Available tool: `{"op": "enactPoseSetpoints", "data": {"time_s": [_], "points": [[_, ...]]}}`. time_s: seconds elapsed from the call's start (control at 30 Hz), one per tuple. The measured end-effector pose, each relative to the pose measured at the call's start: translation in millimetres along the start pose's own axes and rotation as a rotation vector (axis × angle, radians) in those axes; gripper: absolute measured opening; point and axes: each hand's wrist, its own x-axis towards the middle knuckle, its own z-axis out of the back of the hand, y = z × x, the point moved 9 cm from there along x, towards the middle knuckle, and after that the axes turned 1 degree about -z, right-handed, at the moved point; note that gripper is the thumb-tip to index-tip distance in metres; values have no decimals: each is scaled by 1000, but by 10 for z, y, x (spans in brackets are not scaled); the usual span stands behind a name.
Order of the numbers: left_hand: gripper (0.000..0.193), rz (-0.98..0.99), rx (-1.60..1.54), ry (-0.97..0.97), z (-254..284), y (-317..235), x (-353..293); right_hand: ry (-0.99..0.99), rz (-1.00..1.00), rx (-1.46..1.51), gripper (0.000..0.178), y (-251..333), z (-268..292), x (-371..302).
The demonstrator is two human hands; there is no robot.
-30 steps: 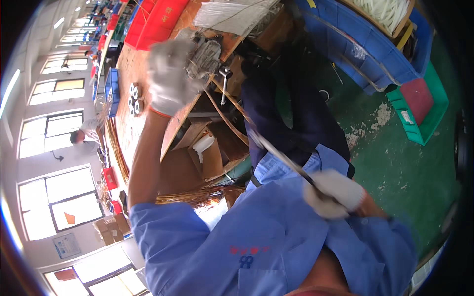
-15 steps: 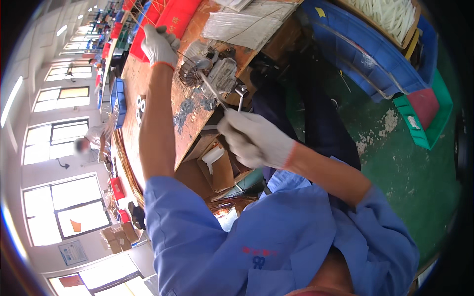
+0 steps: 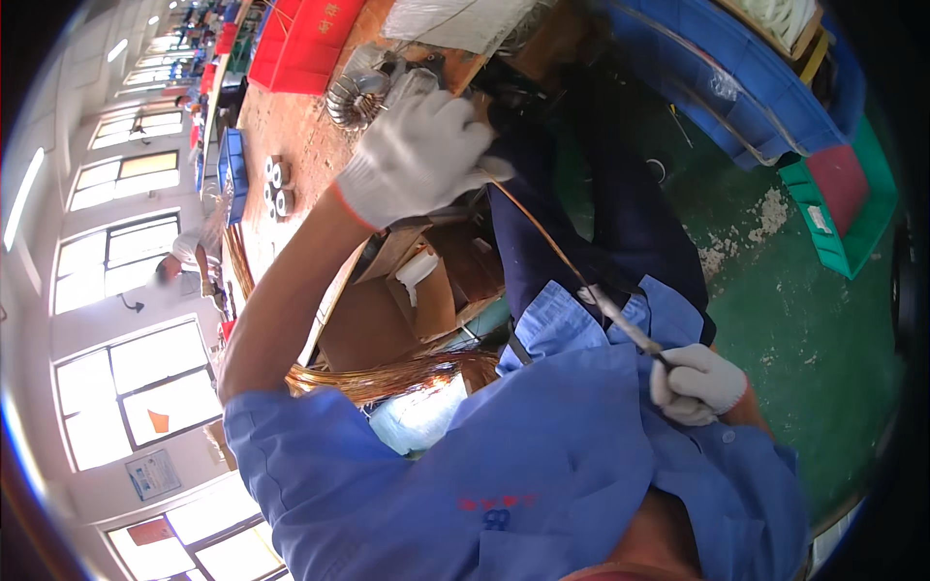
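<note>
Worn wood of the bench [image 3: 291, 126] carried a wound coil [image 3: 356, 97], just beside the left hand [image 3: 417, 155]. That hand pinched a copper wire [image 3: 542, 237]. The wire ran taut to the right hand [image 3: 697, 384], fisted around its end.

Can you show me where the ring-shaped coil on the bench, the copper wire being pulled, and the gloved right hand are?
ring-shaped coil [image 3: 356, 97], head view, on its wound rim.
copper wire [image 3: 542, 232], head view, mid-length of the taut strand.
right hand [image 3: 696, 385], head view, on the glove's back.
</note>
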Motion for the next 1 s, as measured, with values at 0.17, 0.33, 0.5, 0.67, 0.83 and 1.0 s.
{"op": "enactPoseSetpoints", "data": {"time_s": [0.17,0.33,0.5,0.67,0.83,1.0], "points": [[50,525,-402,-540,345,1469,258,-169,139,-21,34,465,199,444],[49,1239,-974,-848,-101,2611,-695,91,153,26,41,1275,-575,1891],[53,1543,-972,-930,-1009,2597,-1761,176,388,250,42,1750,-988,2810],[87,1275,-365,-805,-202,1836,-1631,260,138,355,48,1143,-844,1965],[64,159,6,80,-139,119,-256,126,-3,400,43,220,-295,617],[22,403,-246,270,-240,408,584,-255,-31,185,38,-12,405,267]]}}
